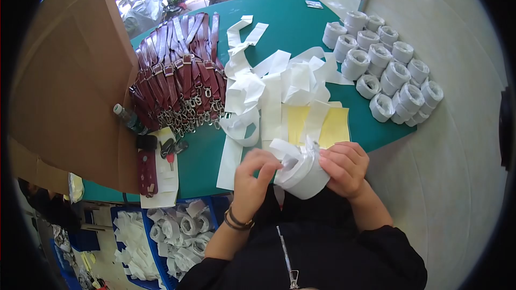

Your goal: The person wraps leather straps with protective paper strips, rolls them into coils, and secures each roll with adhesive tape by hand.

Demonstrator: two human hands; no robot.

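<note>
A white paper-wrapped coil [303,181] is between my hands at the table's front edge, tilted so that part of its hollow shows. My right hand [345,169] grips its right side, fingers curled over the top rim. At the coil's left rim, my left hand [257,174] is closed in a pinch on the paper edge; its fingers are slightly blurred. One white paper strip [316,121] stands up behind the coil. Beyond it lies a loose heap of white paper strips [293,83], partly over a yellow sheet [336,123].
Several finished white coils [398,75] are stacked at the right edge of the green table [290,16]. Dark red straps with metal clasps [183,75] lie left, beside a cardboard box [75,75] and a bottle [129,118]. Blue crates [148,247] stand below.
</note>
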